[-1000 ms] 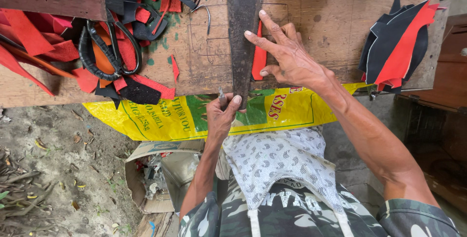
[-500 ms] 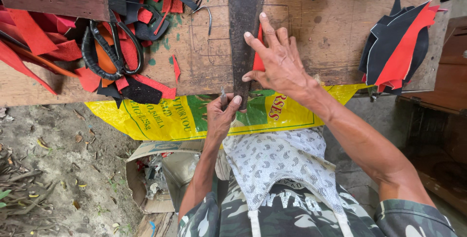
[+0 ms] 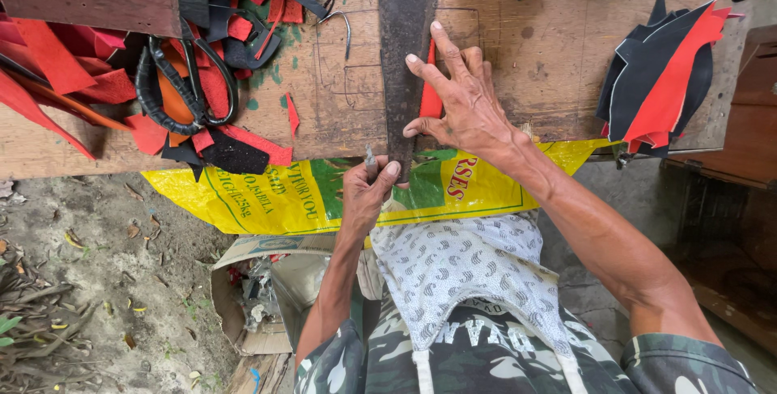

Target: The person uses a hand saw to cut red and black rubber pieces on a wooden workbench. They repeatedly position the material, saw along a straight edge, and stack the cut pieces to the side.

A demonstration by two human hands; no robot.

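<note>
One dark metal strip (image 3: 409, 46) runs straight away from the bench edge; right hand (image 3: 461, 99) splays flat beside it, left hand (image 3: 368, 192) pinches one small blade (image 3: 370, 157), tip up.

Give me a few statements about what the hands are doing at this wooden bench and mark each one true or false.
1. The right hand lies spread on the dark flat strip and a red strip. True.
2. The left hand holds the scissors. False: the black-handled scissors lie untouched among the red and black scraps; the left hand pinches a small tool at the bench edge.
3. A yellow printed sack hangs below the wooden bench. True.
4. The stack of black and red cut pieces sits under the right hand. False: it lies apart, near the bench's far right.
</note>
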